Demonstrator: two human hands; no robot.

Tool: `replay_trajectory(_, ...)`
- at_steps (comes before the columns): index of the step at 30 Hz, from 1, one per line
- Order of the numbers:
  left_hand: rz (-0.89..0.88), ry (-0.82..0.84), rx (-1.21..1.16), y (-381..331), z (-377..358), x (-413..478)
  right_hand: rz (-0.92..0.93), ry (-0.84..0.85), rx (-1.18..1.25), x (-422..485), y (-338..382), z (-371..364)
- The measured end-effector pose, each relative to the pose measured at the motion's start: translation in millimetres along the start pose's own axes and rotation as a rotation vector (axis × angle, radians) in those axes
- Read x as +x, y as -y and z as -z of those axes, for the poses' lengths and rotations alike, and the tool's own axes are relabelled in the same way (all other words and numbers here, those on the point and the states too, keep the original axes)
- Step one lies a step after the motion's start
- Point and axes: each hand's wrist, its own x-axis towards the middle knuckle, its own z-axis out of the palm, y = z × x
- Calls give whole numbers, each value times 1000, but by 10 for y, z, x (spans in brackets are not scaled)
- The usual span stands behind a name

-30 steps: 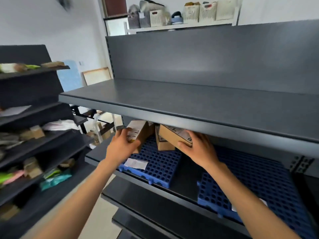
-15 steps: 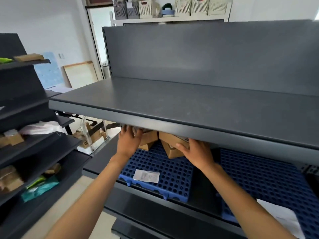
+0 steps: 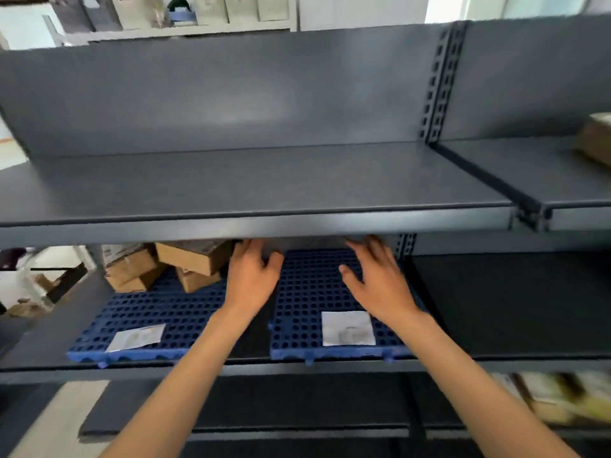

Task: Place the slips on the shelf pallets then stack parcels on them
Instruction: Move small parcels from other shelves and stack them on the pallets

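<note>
Over the right pallet (image 3: 314, 292), both hands spread, empty.

Tops of parcels (image 3: 195, 259) behind upper shelf lip (image 3: 258, 223); R-edge box (image 3: 595, 142) cropped, blurry; lower-R goods (image 3: 562, 398) blurry.

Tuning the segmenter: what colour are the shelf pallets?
The pallets are blue, dotted with round holes; the head view shows them best.

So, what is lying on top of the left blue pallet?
A white slip lies near its front edge, and brown parcels are stacked at its back. The upper shelf covers the parcels' tops.
</note>
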Motion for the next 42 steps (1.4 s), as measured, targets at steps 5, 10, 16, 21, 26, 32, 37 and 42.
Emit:
replay_trajectory(5,-135,238,-188,-1216,-1293,-378,-193,-82,-109,-890,-1202,903)
replay_trajectory(10,-231,515,-410,-2384,-2504,-906,-448,-122,-227,-1760,-2271,1733)
replay_trajectory(16,-321,684,-492,-3516,-3580,-1208,-666,-209,-312,-2497,-3291,2477)
replay_trajectory(21,-410,666,-343,-4314,-4472,-1212,-713,-208,-377,-2680,-4167,2931)
replay_trajectory(26,-365,634,-254,-5022,-5403,-1072,-761,-216,-371,-2613,-4960,3395)
replay_trajectory(32,-273,658,200,-5446,-6181,-914,-816,-259,-266,-2536,-5724,3768)
replay_trajectory(37,-109,802,340,-5361,-6418,-860,-768,-114,-225,-2137,-6241,3706)
replay_trajectory(42,42,714,301,-5200,-6242,-959,-814,36,-269,-1701,-6730,3450)
